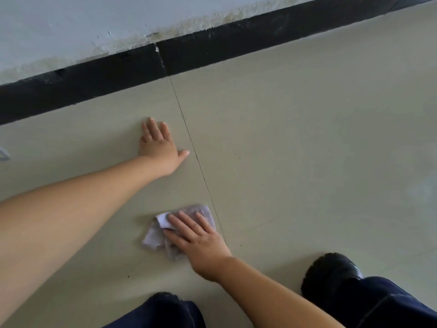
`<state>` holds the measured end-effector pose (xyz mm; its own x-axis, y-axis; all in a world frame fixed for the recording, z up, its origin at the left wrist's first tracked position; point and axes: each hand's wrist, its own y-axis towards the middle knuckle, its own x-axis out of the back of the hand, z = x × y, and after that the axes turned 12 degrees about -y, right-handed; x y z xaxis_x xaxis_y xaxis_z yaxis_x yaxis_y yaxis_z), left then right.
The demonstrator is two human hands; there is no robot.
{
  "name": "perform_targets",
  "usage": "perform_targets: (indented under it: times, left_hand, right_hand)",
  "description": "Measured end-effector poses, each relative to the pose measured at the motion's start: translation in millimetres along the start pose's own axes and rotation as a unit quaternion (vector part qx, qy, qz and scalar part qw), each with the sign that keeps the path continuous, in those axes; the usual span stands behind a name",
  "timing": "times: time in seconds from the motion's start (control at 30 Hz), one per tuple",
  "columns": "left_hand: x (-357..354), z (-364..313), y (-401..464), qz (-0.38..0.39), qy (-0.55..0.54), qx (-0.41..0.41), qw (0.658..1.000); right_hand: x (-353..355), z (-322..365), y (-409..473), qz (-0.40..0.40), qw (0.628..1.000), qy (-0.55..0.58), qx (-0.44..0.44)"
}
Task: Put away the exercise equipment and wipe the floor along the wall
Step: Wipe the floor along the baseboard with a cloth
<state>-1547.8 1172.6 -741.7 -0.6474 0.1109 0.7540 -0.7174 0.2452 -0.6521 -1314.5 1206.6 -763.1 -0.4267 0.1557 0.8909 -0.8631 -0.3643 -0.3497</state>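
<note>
A crumpled pale grey cloth (155, 235) lies on the beige tiled floor (295, 143), just left of a tile joint. My right hand (198, 242) presses flat on the cloth with straight fingers pointing up and left. Farther toward the wall, my left hand (157, 144) rests flat on the bare floor, fingers spread, thumb reaching toward the joint. No exercise equipment is in view.
A black skirting board (224, 41) runs diagonally along the foot of a white wall (82, 24) with flaking, stained paint. My dark trouser legs and a black shoe (331, 273) sit at the bottom edge. A small pale object (3, 153) shows at the far left.
</note>
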Motion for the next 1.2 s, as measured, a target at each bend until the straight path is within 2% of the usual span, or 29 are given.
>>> perform_targets:
  times: [0.03, 0.07, 0.13, 0.23, 0.27, 0.33, 0.37, 0.4, 0.43, 0.5, 0.53, 0.6, 0.63, 0.67, 0.73, 0.87, 0.93, 0.97, 1.0, 1.03, 1.07, 1.13, 1.2]
  left_hand:
    - [0.7, 2.2, 0.3, -0.001, -0.004, -0.006, 1.000]
    - [1.3, 5.0, 0.5, -0.003, -0.008, -0.014, 1.000]
    - [3.2, 12.8, 1.7, -0.002, -0.015, -0.033, 0.999]
    - [7.7, 21.7, 1.1, 0.015, -0.035, -0.049, 0.998]
    - [8.3, 22.8, 0.8, 0.019, -0.042, -0.051, 0.998]
    - [7.7, 23.9, -0.8, 0.026, -0.056, -0.054, 0.997]
    - [6.9, 24.6, -1.6, 0.029, -0.061, -0.057, 0.996]
    - [5.9, 25.1, -2.9, 0.031, -0.065, -0.061, 0.996]
    - [5.1, 26.8, -3.6, 0.031, -0.067, -0.067, 0.995]
    - [4.8, 31.9, -4.0, 0.028, -0.071, -0.082, 0.994]
    - [4.5, 35.3, -3.3, 0.026, -0.079, -0.091, 0.992]
    - [4.4, 41.2, -2.6, 0.023, -0.109, -0.107, 0.988]
    - [4.0, 43.2, -2.4, 0.021, -0.120, -0.114, 0.986]
    - [3.5, 44.7, -2.8, 0.021, -0.124, -0.119, 0.985]
    - [1.0, 46.3, -4.0, 0.017, -0.118, -0.128, 0.985]
    - [-0.7, 43.8, -2.7, 0.023, -0.105, -0.125, 0.986]
    - [-0.6, 42.5, -1.3, 0.029, -0.106, -0.119, 0.987]
    - [-1.1, 42.4, -0.7, 0.032, -0.108, -0.118, 0.987]
    - [-1.2, 41.9, -1.1, 0.034, -0.107, -0.118, 0.987]
    - [-0.9, 41.2, -1.2, 0.034, -0.102, -0.119, 0.987]
    - [-0.6, 41.1, -0.8, 0.032, -0.097, -0.120, 0.988]
    - [1.2, 41.8, -0.9, 0.025, -0.102, -0.119, 0.987]
    - [0.2, 41.8, -6.9, -0.003, -0.104, -0.125, 0.987]
  right_hand:
    - [8.4, -23.4, 6.8, -0.018, 0.999, -0.024, 0.028]
    - [15.1, -51.4, 11.5, -0.048, 0.998, -0.044, 0.003]
    - [27.6, -122.0, 10.2, -0.105, 0.978, -0.033, -0.178]
    - [55.2, -216.1, -26.7, -0.078, 0.879, 0.052, -0.467]
    - [59.7, -228.5, -39.1, -0.070, 0.848, 0.071, -0.520]
    - [58.1, -223.2, -43.4, -0.060, 0.814, 0.100, -0.569]
    - [52.0, -205.7, -35.5, -0.065, 0.812, 0.097, -0.572]
    - [44.5, -182.6, -25.1, -0.080, 0.828, 0.080, -0.549]
    - [35.0, -156.0, -11.1, -0.104, 0.861, 0.050, -0.495]
    - [25.8, -108.4, 22.6, -0.110, 0.943, -0.010, -0.314]
    - [28.9, -98.7, 41.3, -0.100, 0.967, -0.044, -0.231]
    - [48.6, -112.6, 81.3, -0.101, 0.985, -0.077, -0.121]
    - [62.6, -131.0, 97.2, -0.099, 0.986, -0.079, -0.105]
    - [75.3, -154.8, 107.9, -0.098, 0.985, -0.078, -0.117]
    - [95.0, -211.8, 112.1, -0.089, 0.968, -0.029, -0.232]
    - [112.3, -298.4, 51.8, -0.078, 0.869, 0.064, -0.485]
    - [113.4, -304.6, 27.0, -0.062, 0.803, 0.110, -0.583]
    - [110.6, -296.5, 25.3, -0.062, 0.781, 0.121, -0.610]
    - [107.4, -281.0, 30.7, -0.071, 0.777, 0.121, -0.613]
    - [103.2, -261.2, 42.9, -0.082, 0.796, 0.107, -0.590]
    - [98.7, -238.3, 60.0, -0.090, 0.834, 0.082, -0.538]
    - [94.7, -190.0, 107.1, -0.090, 0.915, 0.034, -0.392]
    - [101.1, -146.4, 162.5, -0.064, 0.963, 0.008, -0.261]
